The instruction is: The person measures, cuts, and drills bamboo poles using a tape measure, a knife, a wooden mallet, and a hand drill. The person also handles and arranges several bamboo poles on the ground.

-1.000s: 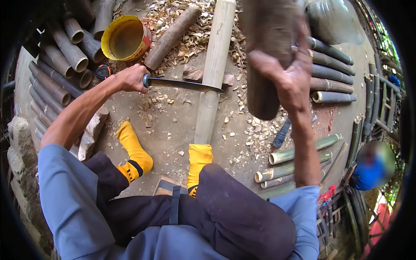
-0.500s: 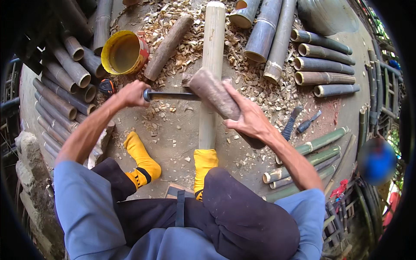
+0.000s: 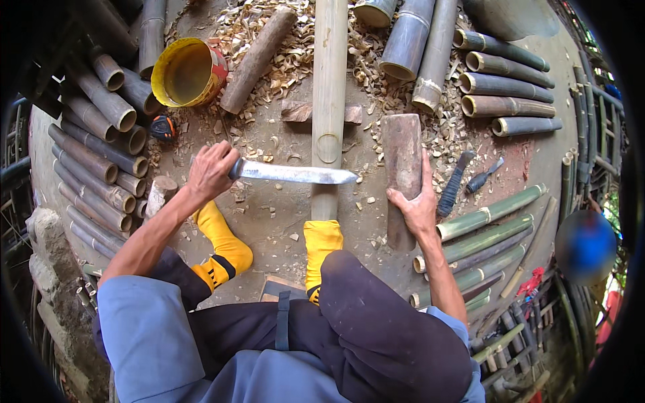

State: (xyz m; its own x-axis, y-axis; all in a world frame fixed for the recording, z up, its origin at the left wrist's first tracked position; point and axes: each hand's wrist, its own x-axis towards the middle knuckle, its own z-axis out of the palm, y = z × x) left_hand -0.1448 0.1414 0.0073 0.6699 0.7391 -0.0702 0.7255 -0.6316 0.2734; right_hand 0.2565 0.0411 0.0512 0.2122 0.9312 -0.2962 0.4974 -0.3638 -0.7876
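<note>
My left hand (image 3: 213, 171) is closed round the dark handle of a long knife (image 3: 295, 173). The knife's bright blade lies crosswise over a pale, peeled bamboo pole (image 3: 329, 80), tip to the right; whether it touches the pole I cannot tell. My right hand (image 3: 421, 209) grips a worn wooden block (image 3: 402, 154) by its lower part, thumb on the left side and fingers along the right. That block stands apart from pole and knife. Under the pole lies a short reddish wood piece (image 3: 299, 111), and my yellow-socked foot (image 3: 322, 240) is at its near end.
Cut bamboo tubes (image 3: 507, 84) lie in rows on both sides, with green lengths (image 3: 494, 213) at right. A yellow bucket (image 3: 161, 77), a tape measure (image 3: 162, 127), a wrapped-handle tool (image 3: 455, 185) and a smaller tool (image 3: 482, 177) lie around. Shavings (image 3: 282, 60) cover the far floor.
My right hand has moved the wooden block from over the blade out to the right and turned it lengthwise. The knife has come nearer me, and its blade now shows its flat side.
</note>
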